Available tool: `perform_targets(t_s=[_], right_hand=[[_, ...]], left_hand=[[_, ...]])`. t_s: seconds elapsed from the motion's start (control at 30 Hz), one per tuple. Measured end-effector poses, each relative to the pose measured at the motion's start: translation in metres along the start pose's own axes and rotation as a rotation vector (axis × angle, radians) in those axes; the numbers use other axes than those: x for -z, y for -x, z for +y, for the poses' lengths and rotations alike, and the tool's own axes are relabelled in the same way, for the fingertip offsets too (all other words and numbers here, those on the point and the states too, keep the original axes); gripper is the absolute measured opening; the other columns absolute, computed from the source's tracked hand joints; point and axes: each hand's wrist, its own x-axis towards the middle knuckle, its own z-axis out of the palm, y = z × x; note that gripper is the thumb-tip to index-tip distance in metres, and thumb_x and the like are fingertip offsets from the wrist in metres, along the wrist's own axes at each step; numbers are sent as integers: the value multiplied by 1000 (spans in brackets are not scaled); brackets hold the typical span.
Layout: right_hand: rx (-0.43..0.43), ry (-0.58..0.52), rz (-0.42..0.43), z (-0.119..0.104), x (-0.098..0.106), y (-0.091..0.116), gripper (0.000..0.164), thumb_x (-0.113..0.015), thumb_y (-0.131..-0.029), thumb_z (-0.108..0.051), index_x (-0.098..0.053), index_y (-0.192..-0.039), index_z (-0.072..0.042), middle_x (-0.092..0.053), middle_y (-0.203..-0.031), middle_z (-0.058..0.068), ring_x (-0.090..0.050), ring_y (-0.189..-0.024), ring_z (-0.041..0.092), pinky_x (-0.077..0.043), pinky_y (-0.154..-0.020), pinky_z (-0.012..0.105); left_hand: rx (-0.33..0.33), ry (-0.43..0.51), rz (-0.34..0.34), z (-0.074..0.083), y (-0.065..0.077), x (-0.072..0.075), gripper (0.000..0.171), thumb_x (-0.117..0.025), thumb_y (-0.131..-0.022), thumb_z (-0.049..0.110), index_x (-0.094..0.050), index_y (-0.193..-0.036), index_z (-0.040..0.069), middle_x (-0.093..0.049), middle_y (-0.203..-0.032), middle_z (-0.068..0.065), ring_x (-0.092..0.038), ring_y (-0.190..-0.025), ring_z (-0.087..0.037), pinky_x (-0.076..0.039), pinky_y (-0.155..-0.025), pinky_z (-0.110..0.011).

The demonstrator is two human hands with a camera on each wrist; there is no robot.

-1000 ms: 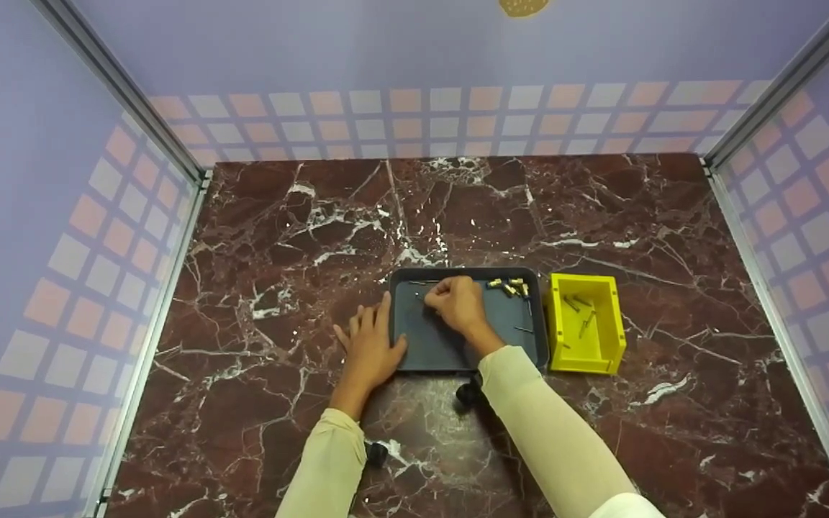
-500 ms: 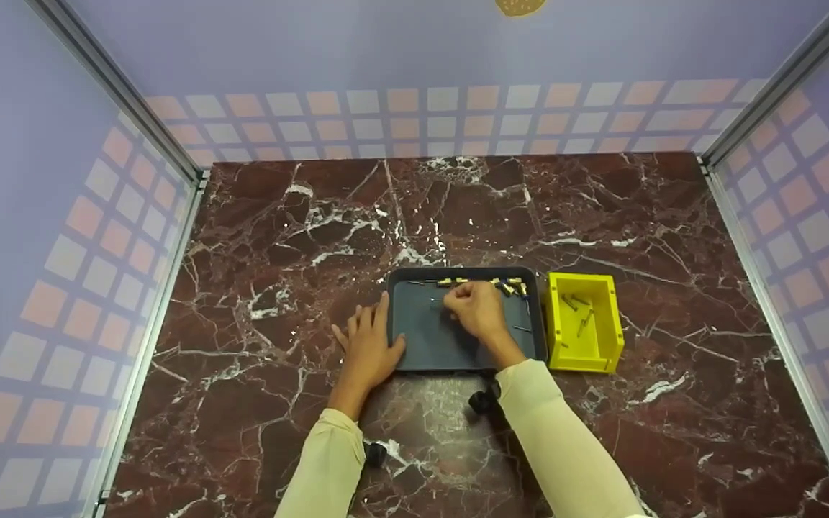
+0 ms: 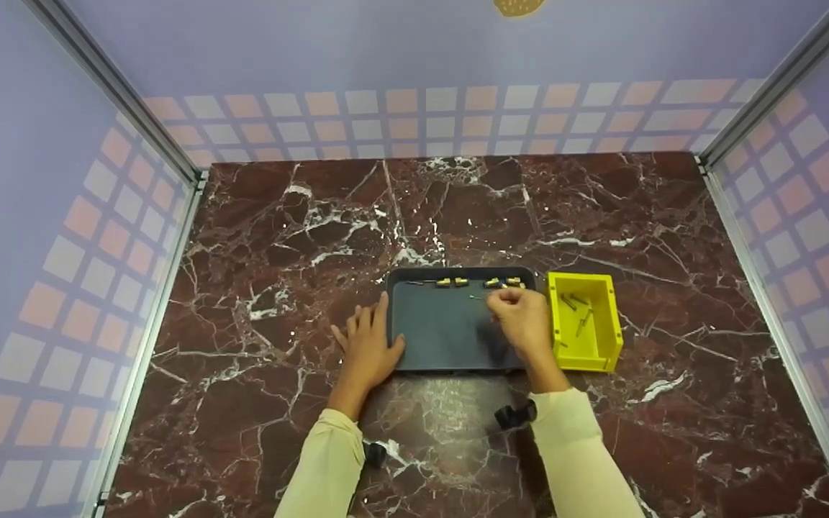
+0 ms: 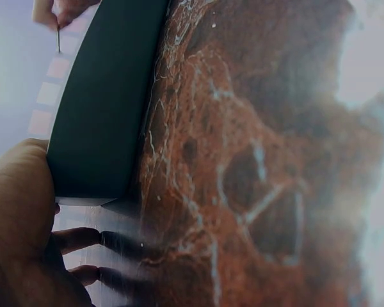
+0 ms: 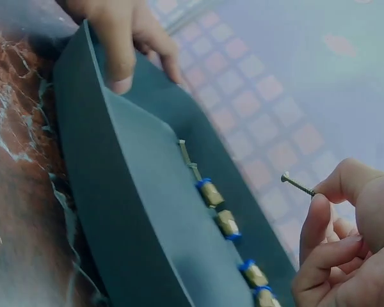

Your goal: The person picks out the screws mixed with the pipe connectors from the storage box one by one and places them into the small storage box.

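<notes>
In the right wrist view, my right hand [image 5: 345, 236] pinches a small screw [image 5: 297, 184] between thumb and forefinger, its head pointing away from the fingertips. From the head view, this right hand [image 3: 524, 324] is above the right part of a dark grey tray [image 3: 436, 345]. My left hand [image 3: 370, 344] rests at the tray's left side, fingers spread and fairly straight, with the thumb at the lower left. Brass fittings with blue ends [image 5: 227, 224] lie along the tray's far wall. Near them is another thin screw [image 5: 184, 152]. The right hand hides some of the tray's right part.
A yellow bin [image 3: 591, 362] stands directly right of the tray, with several screws [image 3: 585, 320] inside. The marbled brown table [image 3: 278, 237] spreads around both, bounded by patterned panels at the back and sides.
My right hand has moved to the right across the tray with the screw, uncovering two brass fittings by the far wall. The left hand stays in place.
</notes>
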Motion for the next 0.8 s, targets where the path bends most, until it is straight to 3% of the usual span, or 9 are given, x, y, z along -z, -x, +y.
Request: perform_targets(t_s=[0.23, 0.5, 0.8], right_hand=[[-24, -62, 72, -1, 31, 4, 11, -70, -83, -6, -77, -83, 2, -64, -61, -6, -57, -53, 4, -46, -50, 18], [-64, -113, 134, -10, 79, 3, 16, -68, -88, -6, -77, -94, 6, -69, -67, -1, -60, -57, 12, -44, -48, 19], [-121, -104, 276, 7, 120, -1, 13, -68, -86, -7, -77, -89, 2, -67, -62, -6, -60, -54, 9, -43, -47, 19]], left_hand=[[-3, -14, 8, 0, 0, 1, 81, -68, -94, 35, -28, -163, 18, -50, -148, -13, -33, -147, -47, -9, -111, -83], [-1, 5, -17, 1, 1, 2, 80, -66, -97, 36, -25, -164, 20, -48, -149, -13, -30, -148, -45, -5, -112, -83], [14, -5, -22, 0, 0, 1, 82, -66, -95, 36, -25, -164, 22, -47, -151, -12, -28, -150, -46, -6, -112, -82]])
